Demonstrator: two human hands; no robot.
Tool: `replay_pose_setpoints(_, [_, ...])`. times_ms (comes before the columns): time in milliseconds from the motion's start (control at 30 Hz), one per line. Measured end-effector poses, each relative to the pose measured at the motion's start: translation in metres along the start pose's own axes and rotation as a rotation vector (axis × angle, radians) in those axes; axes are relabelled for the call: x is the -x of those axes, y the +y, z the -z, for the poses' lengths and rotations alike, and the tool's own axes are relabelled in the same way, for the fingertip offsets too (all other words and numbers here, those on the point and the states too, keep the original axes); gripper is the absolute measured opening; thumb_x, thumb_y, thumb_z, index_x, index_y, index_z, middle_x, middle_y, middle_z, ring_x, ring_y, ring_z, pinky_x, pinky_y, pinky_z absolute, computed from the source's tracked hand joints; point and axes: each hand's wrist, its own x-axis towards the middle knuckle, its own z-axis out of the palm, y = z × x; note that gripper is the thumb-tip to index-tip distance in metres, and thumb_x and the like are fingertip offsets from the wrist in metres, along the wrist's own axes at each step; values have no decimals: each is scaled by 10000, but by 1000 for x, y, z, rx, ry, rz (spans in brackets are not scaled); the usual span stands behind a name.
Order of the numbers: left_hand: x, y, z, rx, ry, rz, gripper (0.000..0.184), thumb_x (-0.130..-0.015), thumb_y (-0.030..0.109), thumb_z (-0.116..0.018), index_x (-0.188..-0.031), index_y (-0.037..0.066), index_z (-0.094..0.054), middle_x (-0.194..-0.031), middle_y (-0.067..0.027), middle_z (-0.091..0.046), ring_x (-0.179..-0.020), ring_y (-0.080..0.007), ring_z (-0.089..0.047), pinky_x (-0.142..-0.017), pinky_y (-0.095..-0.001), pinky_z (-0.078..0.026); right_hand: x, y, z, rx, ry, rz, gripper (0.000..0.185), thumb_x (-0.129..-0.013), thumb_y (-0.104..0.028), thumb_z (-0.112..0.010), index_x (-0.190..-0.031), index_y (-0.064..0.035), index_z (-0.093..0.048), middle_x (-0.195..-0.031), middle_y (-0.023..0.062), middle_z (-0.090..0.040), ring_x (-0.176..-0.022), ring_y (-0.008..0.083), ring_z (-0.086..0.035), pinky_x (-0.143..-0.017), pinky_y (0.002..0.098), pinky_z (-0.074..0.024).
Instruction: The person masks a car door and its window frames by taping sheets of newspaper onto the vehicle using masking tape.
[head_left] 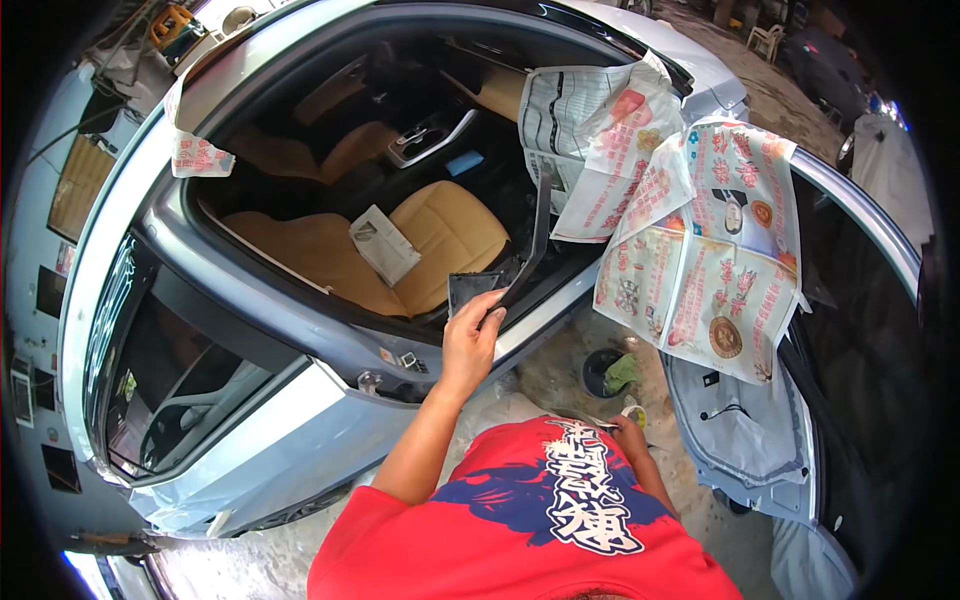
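One dark strip (pixel 541 225) clenched in my nearer left hand (pixel 470 345), long axis rising toward frame's upper centre; right hand (pixel 629 438) lower, grip unclear.

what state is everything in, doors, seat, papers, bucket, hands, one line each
door: open, inner side exposed
newspaper: draped, creased
strip: held in left hand
right hand: lowered, grip unclear
seat: unoccupied, paper on it
bucket: on floor, green cloth at rim

Left hand (pixel 472 338) gripping dark strip (pixel 541 228), apparently plastic, beside car (pixel 390 334).
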Motion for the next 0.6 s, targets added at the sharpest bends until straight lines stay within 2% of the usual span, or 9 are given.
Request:
replay_pose_setpoints(200, [1, 0, 0, -193, -50, -282, 208, -892, -21, -663, -1083, 40, -719, -1129, -113, -735, -1078, -282, -700, -917, -362, -536, 2, 10, -13, -17, 1, 13, 253, -840, -35, -599, -1076, -37, -690, -1059, 245, -698, -1036, 411, -664, -914, 455, -516])
replay_pose_setpoints(233, [2, 5, 0, -232, -65, -323, 220, -870, -54, -669, -1069, 28, -716, -1133, -135, -733, -1096, -294, -697, -949, -370, -528, 2, 9, -13, -16, -4, 13, 256, -840, -35, -598, -1078, -36, -691, -1060, 245, -698, -1038, 412, -663, -914, 455, -516])
replay_pose_setpoints(467, [12, 10, -5, -317, -161, -409, 266, -840, -63, -671, -1078, 42, -725, -1136, -109, -736, -1106, -272, -695, -960, -375, -517, 9, 2, -7, 1, 2, -15, 257, -861, -43, -595, -1095, -41, -702, -1070, 238, -705, -1034, 402, -673, -903, 445, -523])
replay_pose_setpoints(500, [14, 8, -6, -330, -167, -424, 323, -802, -54, -662, -1093, 72, -724, -1142, -86, -726, -1130, -264, -681, -972, -390, -511, 10, 1, -7, -7, 5, -28, 254, -864, -45, -596, -1094, -42, -703, -1071, 237, -706, -1035, 400, -674, -903, 443, -524])
replay_pose_setpoints(600, [17, 7, -8, -332, -183, -453, 343, -789, -46, -665, -1103, 80, -725, -1152, -64, -722, -1109, -260, -672, -934, -386, -506, 13, 0, -9, -25, 9, -54, 248, -865, -48, -604, -1092, -43, -704, -1075, 230, -707, -1037, 397, -675, -904, 436, -525])
